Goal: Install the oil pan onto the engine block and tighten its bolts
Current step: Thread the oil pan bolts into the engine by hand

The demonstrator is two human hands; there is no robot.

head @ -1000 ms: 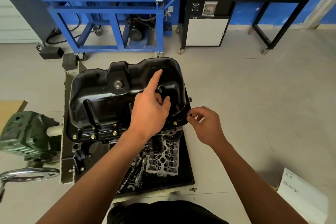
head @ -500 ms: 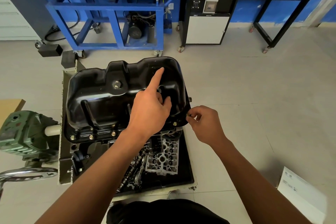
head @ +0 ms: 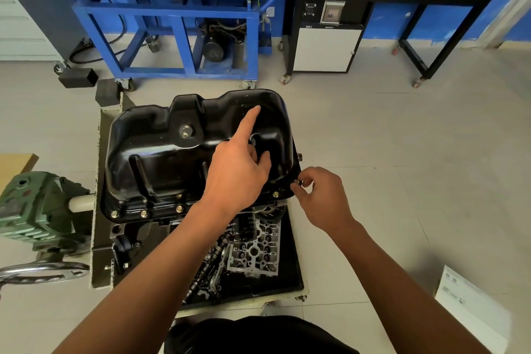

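Your right hand (head: 324, 201) is at the near right corner of the oil pan (head: 161, 158). Its thumb and forefinger are closed in a pinch on a small bolt (head: 296, 181), held right at the edge of the pan's flange. The other fingers (head: 309, 181) of that hand are loosely bent behind the pinch and touch nothing.

Your left hand (head: 238, 169) lies over the right half of the pan. Its index finger (head: 253, 118) is stretched out straight, with the tip against the pan's dark far wall. The rest of that hand's fingers are curled under and the thumb (head: 265, 159) is bent in beside them. You cannot tell from this view whether those curled fingers hold onto the pan or only rest there.

The black oil pan sits on top of the engine block (head: 138, 231), which shows only as a dark strip under the near flange. Four seated bolts (head: 143, 213) stand along that near flange, three to the left of your left wrist and one just beside the pinched bolt. One more bolt head (head: 300, 156) juts from the right edge. The drain plug (head: 186, 131) is in the raised part of the pan, left of your index finger.

Below the block, a black tray (head: 290, 273) holds a cylinder head (head: 254, 253) and a camshaft (head: 207, 267). A green gearbox (head: 37, 204) with a chrome handwheel (head: 43, 270) stands to the left.
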